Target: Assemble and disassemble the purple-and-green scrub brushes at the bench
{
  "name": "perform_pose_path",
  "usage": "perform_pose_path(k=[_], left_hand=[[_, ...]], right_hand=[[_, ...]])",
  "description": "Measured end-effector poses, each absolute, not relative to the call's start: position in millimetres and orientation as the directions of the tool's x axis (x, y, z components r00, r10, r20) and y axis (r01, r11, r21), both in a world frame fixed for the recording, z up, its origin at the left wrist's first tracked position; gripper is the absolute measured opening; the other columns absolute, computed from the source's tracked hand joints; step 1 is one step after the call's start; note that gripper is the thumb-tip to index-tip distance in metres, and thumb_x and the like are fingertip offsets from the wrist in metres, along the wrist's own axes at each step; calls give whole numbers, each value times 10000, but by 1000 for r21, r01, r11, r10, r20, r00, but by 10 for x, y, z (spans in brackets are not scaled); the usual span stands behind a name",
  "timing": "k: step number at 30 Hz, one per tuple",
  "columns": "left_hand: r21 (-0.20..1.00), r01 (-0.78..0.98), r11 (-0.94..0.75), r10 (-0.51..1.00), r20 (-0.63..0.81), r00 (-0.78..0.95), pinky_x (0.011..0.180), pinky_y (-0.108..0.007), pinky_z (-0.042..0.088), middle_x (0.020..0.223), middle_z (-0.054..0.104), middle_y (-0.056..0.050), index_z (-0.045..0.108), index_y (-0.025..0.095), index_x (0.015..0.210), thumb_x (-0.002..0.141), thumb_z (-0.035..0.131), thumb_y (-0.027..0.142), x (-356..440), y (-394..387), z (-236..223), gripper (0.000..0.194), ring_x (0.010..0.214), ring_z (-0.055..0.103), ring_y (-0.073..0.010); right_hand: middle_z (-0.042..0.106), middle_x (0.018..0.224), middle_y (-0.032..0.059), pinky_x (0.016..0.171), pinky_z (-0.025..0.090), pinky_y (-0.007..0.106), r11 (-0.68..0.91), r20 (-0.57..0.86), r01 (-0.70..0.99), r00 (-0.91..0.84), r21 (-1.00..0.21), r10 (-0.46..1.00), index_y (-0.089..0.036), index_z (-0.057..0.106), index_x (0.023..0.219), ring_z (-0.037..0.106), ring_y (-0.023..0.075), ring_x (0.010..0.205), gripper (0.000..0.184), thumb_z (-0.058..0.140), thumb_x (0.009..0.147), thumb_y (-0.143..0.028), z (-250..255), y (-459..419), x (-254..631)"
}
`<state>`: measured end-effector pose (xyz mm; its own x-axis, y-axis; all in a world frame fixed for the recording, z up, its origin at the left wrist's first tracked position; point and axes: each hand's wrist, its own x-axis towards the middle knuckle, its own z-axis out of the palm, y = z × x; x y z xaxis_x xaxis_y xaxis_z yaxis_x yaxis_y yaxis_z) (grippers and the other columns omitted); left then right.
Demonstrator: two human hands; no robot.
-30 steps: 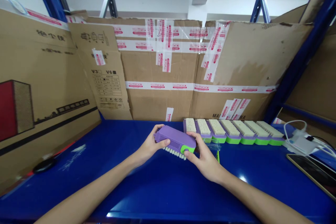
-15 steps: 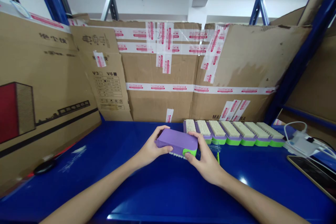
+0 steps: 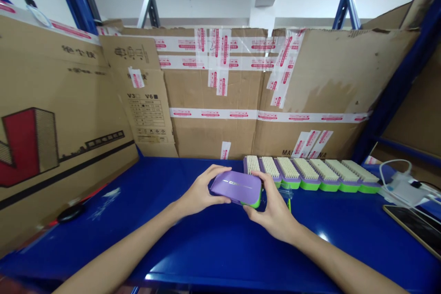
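Between my two hands is a purple and green scrub brush (image 3: 237, 185), raised over the blue table (image 3: 220, 252). Its smooth purple back with pale lettering faces me, so the bristles are hidden. My left hand (image 3: 203, 190) grips the left end, thumb along the lower edge and fingers over the top. On the right end, by the green corner, my right hand (image 3: 272, 206) holds it with thumb below and fingers above. Behind it stands a row of several similar brushes (image 3: 305, 173), bristles up. Beside my right hand lies a thin green piece (image 3: 289, 205), partly hidden, near some clear plastic (image 3: 286, 192).
Cardboard panels (image 3: 213, 133) with white and red tape wall the back and left. On the right are a white charger with cables (image 3: 401, 186) and a phone (image 3: 413, 227). A black round object (image 3: 71, 212) lies at the left edge.
The brush has been tilted in my hands: its ribbed side and bristle tips showed before, and now its lettered back faces me. My view has shifted slightly.
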<state>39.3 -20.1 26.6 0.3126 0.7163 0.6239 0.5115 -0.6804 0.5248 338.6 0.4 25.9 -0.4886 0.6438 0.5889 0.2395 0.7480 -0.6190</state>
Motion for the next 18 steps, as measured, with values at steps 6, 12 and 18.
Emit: perform_pose_path(k=[6,12,18], left_hand=[[356,641,-680,686,618,385,1256,-633,536,1553,575,-171,437,344,1754,905,935,619,394,-270,254,1022,1449,621,-380],[259,684,-682,649,647,402,1235,-649,558,1514,587,-159,427,357,1758,864,951,658,378,-258,215,1080,1402,642,-383],[224,696,-682,635,653,413,1243,-687,544,1570,567,-173,396,366,1763,919,923,597,389,-272,215,1021,1456,617,-407]], right_hand=[[587,1515,164,1183,589,579,816,646,220,-516,-534,562,-288,381,1626,659,374,1393,792,800,955,-328,276,-35,3394],[551,1552,170,1207,578,596,840,642,224,-558,-494,526,-305,323,1660,635,377,1428,820,800,994,-343,211,-3,3387],[516,1603,184,1256,531,658,881,667,243,-580,-407,468,-331,261,1710,575,397,1490,861,800,1043,-408,148,35,3390]])
